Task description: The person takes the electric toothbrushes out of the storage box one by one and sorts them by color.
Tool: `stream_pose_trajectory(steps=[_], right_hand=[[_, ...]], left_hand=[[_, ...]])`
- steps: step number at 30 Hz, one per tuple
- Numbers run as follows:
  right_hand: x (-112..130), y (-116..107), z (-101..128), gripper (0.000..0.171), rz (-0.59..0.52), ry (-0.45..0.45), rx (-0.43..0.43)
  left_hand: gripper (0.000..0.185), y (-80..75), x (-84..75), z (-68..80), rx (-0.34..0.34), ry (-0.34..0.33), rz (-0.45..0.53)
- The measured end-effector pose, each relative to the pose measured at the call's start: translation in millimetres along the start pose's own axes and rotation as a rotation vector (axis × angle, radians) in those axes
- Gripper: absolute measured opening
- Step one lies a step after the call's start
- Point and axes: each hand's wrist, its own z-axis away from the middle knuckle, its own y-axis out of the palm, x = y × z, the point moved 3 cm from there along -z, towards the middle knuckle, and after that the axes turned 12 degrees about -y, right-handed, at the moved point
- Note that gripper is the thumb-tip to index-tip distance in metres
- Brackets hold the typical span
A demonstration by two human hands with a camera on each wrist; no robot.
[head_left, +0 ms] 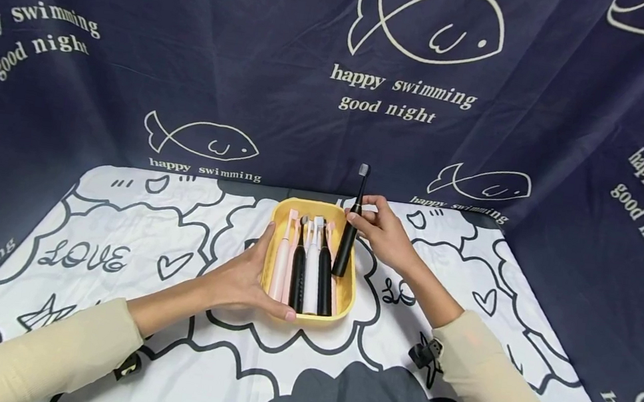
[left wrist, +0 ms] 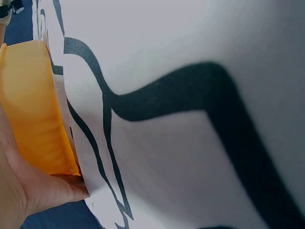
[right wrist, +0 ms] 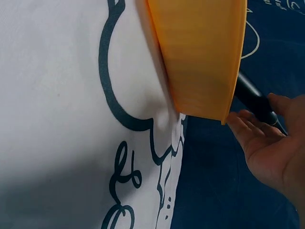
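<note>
Sleeved arms reach from the head view's near edge: the left hand (head_left: 240,278) grips the yellow tray (head_left: 346,298) of toothbrushes on the table (head_left: 113,229), the right hand (head_left: 384,232) pinches a black toothbrush (head_left: 346,247) tilted over the tray. Left wrist view shows the palm (left wrist: 28,186) against the tray's wall. Right wrist view shows fingers (right wrist: 255,138) curled round the black handle beside the tray.

tray (head_left: 346,298): yellow plastic, smooth, matt | toothbrush (head_left: 346,247): glossy black plastic | tablecloth (head_left: 112,236): printed cloth
</note>
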Motion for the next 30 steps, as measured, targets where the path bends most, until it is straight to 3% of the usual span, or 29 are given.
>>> stream_pose_trajectory(steps=[17,30], right_hand=[[5,-6,-2,0.042,-0.23,-0.005,-0.046],[13,-17,-2,0.04,-0.28,-0.026,-0.082]], left_hand=[[0.179,-0.1,-0.3,-0.8,0.005,-0.005,0.001],[0.179,-1.0,-1.6,0.3,0.006,-0.008,-0.01]])
